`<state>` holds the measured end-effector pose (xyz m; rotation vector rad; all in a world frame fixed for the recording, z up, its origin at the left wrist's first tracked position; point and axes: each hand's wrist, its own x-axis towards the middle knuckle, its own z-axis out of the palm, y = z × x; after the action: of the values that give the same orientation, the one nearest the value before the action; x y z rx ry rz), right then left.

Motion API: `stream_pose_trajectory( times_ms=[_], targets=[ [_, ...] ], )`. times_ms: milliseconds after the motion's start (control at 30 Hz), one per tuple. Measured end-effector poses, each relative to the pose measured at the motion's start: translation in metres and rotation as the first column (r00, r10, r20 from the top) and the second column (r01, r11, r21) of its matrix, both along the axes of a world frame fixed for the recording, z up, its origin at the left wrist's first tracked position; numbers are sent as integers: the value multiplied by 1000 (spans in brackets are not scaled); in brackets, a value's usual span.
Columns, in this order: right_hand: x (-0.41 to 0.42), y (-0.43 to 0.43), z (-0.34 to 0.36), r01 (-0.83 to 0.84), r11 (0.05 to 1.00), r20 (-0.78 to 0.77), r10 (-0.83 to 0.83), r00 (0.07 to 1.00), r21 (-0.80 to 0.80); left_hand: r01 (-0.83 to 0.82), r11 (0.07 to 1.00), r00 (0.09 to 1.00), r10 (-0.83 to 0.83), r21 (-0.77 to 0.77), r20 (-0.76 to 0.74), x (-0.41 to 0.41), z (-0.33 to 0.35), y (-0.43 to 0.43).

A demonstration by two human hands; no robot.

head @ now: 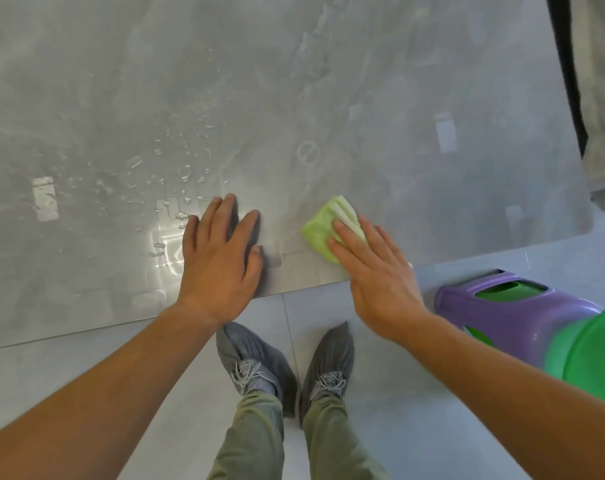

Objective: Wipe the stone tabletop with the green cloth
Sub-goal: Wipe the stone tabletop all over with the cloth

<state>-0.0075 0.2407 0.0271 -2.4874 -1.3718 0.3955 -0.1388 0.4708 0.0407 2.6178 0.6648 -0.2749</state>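
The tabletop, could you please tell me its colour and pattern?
The stone tabletop is grey with cloudy veining; head view.

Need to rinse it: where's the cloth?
Head view, right of centre: the cloth lies on the tabletop near its front edge, under the right hand.

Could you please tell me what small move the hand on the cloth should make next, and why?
Probably slide the right hand, pressing the green cloth flat, leftward and away across the stone tabletop toward the water droplets. They bead beyond the left hand, while the cloth sits by the near edge.
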Motion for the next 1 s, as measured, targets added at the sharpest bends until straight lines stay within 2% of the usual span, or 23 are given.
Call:
stream_pose_trajectory(
  times_ms=[67,100,133,200,233,267,300,367,433,533,600,667,700,767,800,833,867,933,967,1000],
  targets=[
    [23,-5,0,-66,998,4,66,998,13,21,1000,1000,-21,-6,18,-2,0,6],
    [35,-1,-1,3,1000,-2,-3,1000,12,31,999,999,-31,-11,31,-3,0,10],
    [44,8,0,134,991,-17,-134,991,9,35,999,999,-34,-17,43,-5,0,15],
    [45,39,1,420,907,-32,-421,907,-15,14,1000,999,-13,-13,53,-7,1,27],
    [35,57,1,490,871,-14,-491,871,-37,-4,1000,999,4,1,52,-7,2,34],
    [17,72,0,485,873,10,-485,874,-48,-21,1000,999,20,17,47,-8,2,41],
    [-5,82,-1,402,915,20,-402,916,-40,-36,999,999,35,30,37,-8,2,47],
    [-53,88,-3,125,992,-5,-125,992,-11,-53,998,999,53,43,6,-9,3,57],
    [-81,82,-1,-73,997,-27,73,997,-13,-51,997,999,52,50,-14,-9,4,65],
    [-59,78,3,-238,970,-23,237,971,-47,-42,998,999,42,44,-10,-10,5,77],
    [-19,92,3,-160,987,-28,159,987,-24,-29,999,1000,29,39,-8,-9,4,86],
    [31,120,3,123,992,-60,-122,991,4,-31,999,1000,31,42,-4,-7,3,96],
    [47,137,4,263,965,-74,-263,962,-8,-37,998,999,38,46,-8,-5,3,102],
    [47,167,4,414,910,-53,-415,908,-27,-55,997,998,57,56,-38,-1,2,113],
    [35,172,3,397,918,-30,-397,917,-27,-62,996,996,65,60,-61,0,2,119],
    [20,171,1,308,951,-17,-308,951,-24,-65,996,994,71,66,-81,2,3,125],
    [6,162,0,171,985,-3,-171,985,-20,-61,995,993,68,74,-93,4,4,130],
    [2,141,2,-83,996,-11,82,997,-32,-37,995,995,45,91,-87,4,10,142],
    [18,138,2,-126,991,-19,125,992,-37,-27,995,997,34,95,-75,5,14,148],
    [39,143,2,-85,995,-19,84,996,-50,-16,996,998,22,93,-65,6,17,155]
  ],
)
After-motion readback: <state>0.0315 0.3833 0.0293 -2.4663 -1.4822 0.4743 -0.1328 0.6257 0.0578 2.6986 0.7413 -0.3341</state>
